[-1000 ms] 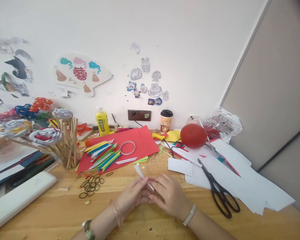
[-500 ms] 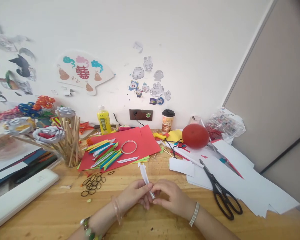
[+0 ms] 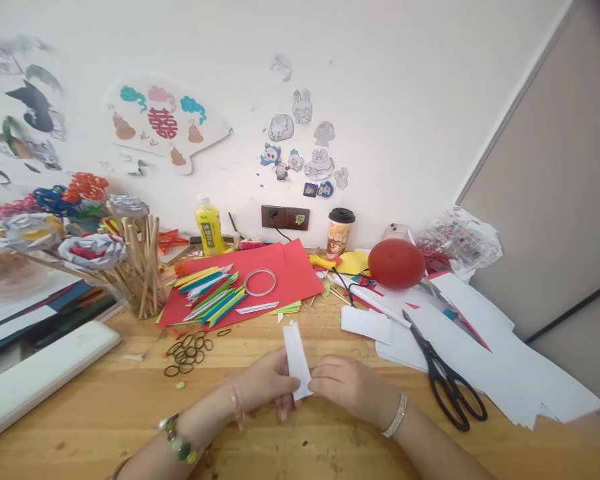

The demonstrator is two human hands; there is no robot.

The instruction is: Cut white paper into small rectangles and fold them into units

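Note:
A narrow folded strip of white paper (image 3: 296, 357) stands tilted between my hands, above the near part of the wooden table. My left hand (image 3: 267, 381) grips its lower left side, the thumb lying across the front and the fingers behind. At the strip's lower right edge, the fingertips of my right hand (image 3: 347, 385) are pinched on the paper. Beyond my hands, a red sheet (image 3: 300, 270) carries a pile of folded paper strips in several colours (image 3: 210, 293), a silver ring (image 3: 260, 283) and a white folded strip (image 3: 257, 307).
Black rubber bands (image 3: 187, 352) lie loose at left. Black-handled scissors (image 3: 443, 380) rest partly on white paper sheets (image 3: 510, 373) at right. A red balloon (image 3: 396, 263), a lidded cup (image 3: 340, 232) and a yellow bottle (image 3: 209, 227) stand at the back. A jar of sticks (image 3: 140, 287) is left.
The white paper has turned, its broad face now towards me where a narrower, folded side showed before. My right fingers have straightened along its edge. The view has tilted slightly down.

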